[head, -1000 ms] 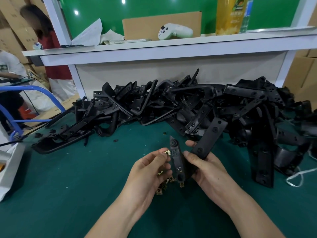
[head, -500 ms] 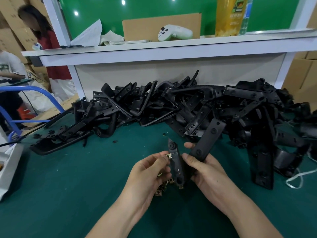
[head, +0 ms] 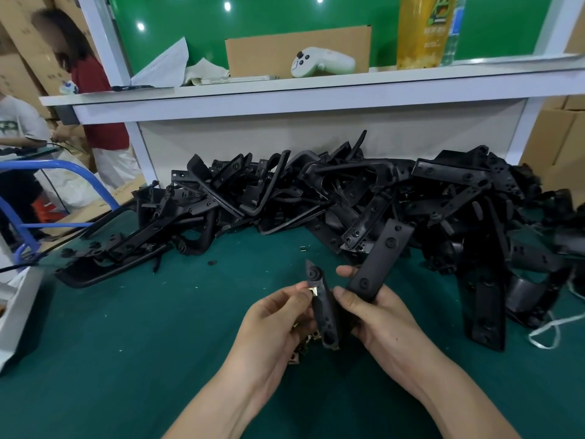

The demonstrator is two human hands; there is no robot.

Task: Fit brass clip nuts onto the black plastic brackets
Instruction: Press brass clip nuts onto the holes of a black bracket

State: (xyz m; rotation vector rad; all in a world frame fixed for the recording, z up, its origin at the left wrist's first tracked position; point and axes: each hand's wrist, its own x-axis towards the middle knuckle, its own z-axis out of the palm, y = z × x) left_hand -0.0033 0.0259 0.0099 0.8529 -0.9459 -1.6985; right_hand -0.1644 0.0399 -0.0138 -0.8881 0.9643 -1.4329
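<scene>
Right hand (head: 383, 321) grips bracket (head: 326, 315) — left hand (head: 275, 324) seemingly pinches clip nut (head: 313, 291).

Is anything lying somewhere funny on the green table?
Yes. One small metal clip nut lies alone on the green mat, beside the heap of black plastic brackets, apart from the other nuts under the left hand.

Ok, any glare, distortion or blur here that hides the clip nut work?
Head view: lamp reflections glare on the green board; wide-angle distortion slants the posts of the white shelf; the brass clip nut in the left hand is clear; the black bracket shows little surface detail.
</scene>
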